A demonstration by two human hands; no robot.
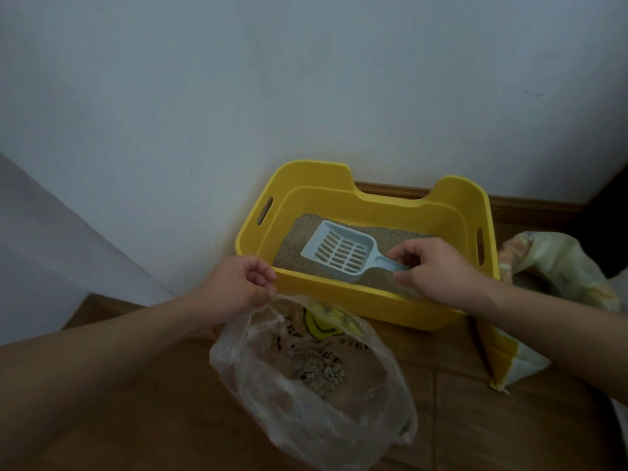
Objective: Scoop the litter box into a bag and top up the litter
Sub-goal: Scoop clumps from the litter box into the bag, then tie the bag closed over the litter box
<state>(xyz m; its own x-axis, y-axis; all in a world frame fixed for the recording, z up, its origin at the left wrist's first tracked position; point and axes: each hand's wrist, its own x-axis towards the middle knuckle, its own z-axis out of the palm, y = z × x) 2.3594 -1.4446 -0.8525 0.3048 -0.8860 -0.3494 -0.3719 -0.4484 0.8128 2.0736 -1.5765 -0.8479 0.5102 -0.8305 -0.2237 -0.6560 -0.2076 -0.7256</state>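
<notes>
Two hands are engaged: the right hand point(438, 266) pinches the handle of the pale blue slotted plastic scoop point(343, 251), which lies on sand in the yellow plastic litter box point(356, 300); the left hand point(238, 283) grips the rim of the clear plastic bag point(306, 385). Spillage is judged likely should the limp rim sag.

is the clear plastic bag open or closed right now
Open. The left hand holds up the rim of the clear plastic bag, so its mouth gapes wide, and greenish clumps lie at the bottom.
</notes>
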